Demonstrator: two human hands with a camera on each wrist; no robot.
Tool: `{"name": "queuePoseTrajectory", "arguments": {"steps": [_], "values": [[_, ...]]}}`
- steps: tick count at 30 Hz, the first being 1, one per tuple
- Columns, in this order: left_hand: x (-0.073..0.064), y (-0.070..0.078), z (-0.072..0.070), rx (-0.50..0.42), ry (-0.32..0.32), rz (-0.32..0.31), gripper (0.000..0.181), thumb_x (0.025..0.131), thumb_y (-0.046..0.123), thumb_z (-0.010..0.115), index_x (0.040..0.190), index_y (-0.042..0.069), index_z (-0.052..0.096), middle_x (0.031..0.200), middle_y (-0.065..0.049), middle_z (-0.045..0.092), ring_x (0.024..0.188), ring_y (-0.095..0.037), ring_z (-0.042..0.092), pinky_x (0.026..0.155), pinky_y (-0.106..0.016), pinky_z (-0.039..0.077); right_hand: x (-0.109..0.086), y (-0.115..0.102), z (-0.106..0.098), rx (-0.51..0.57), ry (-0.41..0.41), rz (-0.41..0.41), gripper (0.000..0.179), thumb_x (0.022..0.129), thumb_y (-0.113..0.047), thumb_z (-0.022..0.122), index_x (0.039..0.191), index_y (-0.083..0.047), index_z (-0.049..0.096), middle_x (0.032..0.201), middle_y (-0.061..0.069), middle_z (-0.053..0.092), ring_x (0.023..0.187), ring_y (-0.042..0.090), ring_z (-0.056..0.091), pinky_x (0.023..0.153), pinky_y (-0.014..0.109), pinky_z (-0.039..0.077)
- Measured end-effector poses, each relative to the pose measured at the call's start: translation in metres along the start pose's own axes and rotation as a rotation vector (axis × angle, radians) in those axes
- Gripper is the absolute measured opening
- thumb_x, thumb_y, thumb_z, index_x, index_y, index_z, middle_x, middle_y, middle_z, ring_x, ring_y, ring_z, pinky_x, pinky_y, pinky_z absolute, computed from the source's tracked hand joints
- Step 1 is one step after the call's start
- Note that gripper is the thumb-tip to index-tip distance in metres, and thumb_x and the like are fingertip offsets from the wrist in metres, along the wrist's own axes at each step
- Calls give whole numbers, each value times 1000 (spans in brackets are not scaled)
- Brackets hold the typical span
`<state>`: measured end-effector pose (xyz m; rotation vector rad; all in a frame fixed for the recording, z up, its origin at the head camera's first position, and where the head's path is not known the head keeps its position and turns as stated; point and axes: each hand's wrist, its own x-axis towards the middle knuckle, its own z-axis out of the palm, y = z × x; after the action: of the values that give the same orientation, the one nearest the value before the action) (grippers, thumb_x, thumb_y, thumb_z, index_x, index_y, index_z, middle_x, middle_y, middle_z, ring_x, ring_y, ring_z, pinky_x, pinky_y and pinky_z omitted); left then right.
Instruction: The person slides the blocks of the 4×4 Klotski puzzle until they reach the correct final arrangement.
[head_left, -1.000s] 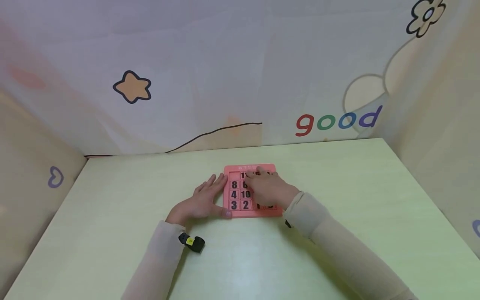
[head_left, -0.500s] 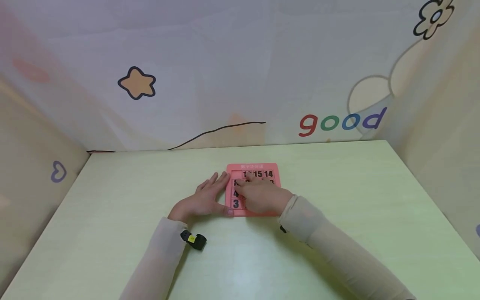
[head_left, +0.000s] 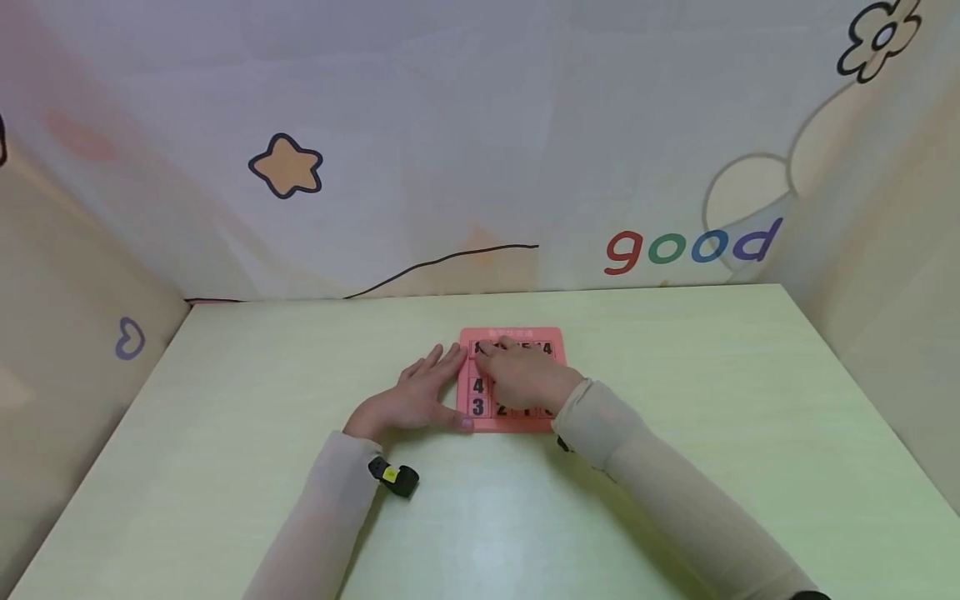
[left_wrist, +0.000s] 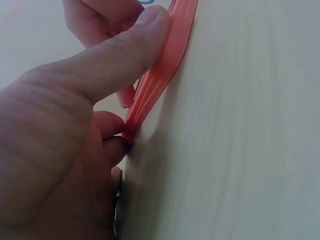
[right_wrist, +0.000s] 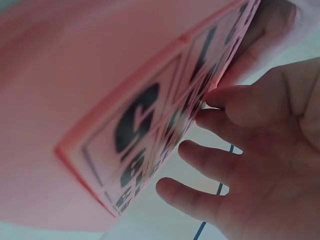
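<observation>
A pink number slide puzzle point(head_left: 557, 336) lies on the table, its black-numbered tiles partly covered by my right hand. My left hand point(head_left: 408, 404) braces the frame, long fingers along its left side and thumb point(left_wrist: 145, 37) on the near left corner. Over the tiles my right hand point(head_left: 528, 382) reaches in from the right, a fingertip by the 8 tile point(head_left: 477, 347) in the top left corner. Below that tile the 4 tile point(head_left: 477, 387) and 3 tile point(head_left: 477, 407) show in the left column. In the right wrist view the remaining right fingers point(right_wrist: 210, 160) hang spread above the tiles.
The pale table point(head_left: 480, 517) stretches around the puzzle. A printed cloth backdrop point(head_left: 420, 167) with a star and the word "good" rises behind it, and cloth walls stand at both sides. A small black camera point(head_left: 397, 477) is strapped at the left wrist.
The 8 tile has slid up from the second row into the top left corner. My right hand has shifted left across the tiles; my left hand keeps its place at the frame.
</observation>
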<state>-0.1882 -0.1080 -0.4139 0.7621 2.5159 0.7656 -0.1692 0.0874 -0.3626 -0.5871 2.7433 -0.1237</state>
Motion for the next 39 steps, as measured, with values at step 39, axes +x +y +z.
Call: {"name": "queuePoseTrajectory", "arguments": {"steps": [39], "values": [[1,-4,1,-19,0,-13,109,71,58,73,152,33,5,154,17,-3,139,-6,-15,111,-46,0,-17,-3,10,1,-16,-66,51,98,-30,46,147,-19,36,154,0,24,141,32,13,106,60,18]]}}
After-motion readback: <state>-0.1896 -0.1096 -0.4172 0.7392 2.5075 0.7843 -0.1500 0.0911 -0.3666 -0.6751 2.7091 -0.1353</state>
